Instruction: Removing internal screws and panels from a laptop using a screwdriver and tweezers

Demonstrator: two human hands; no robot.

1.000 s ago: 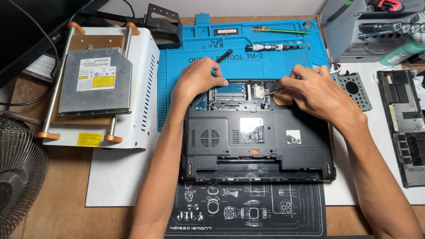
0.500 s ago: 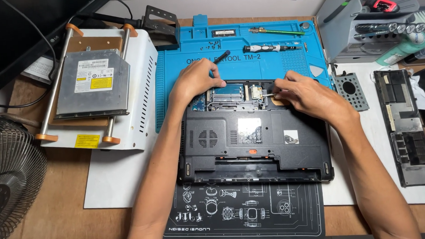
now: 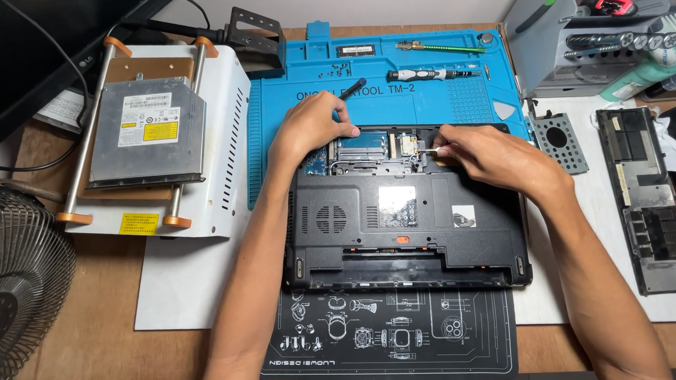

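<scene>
two hands at the open slot of the laptop

a black laptop (image 3: 404,217) lies upside down on the desk (image 3: 93,322), with its bottom up. its long side runs from left to right in front of the person. a cover is off along its far edge, and the open slot (image 3: 374,146) shows green boards and thin wires.

the right hand (image 3: 488,157) is at the right end of the slot. its fingertips are pressed together and pinch a small pale thing (image 3: 430,153), maybe a wire end or a tiny tool. it is too small to tell. the slot lies just to the left of this hand, so the pinched thing points left into it.

the left hand (image 3: 310,126) rests on the left end of the slot. its fingers are curled and it holds a black tool (image 3: 352,88) that sticks out away from the person, over the blue mat (image 3: 395,96).

the slot sits between the two hands. the right hand is nearer to the small parts inside.

to the left of the left hand, well apart, a silver disc drive (image 3: 147,130) lies on a white stand (image 3: 222,142).
</scene>
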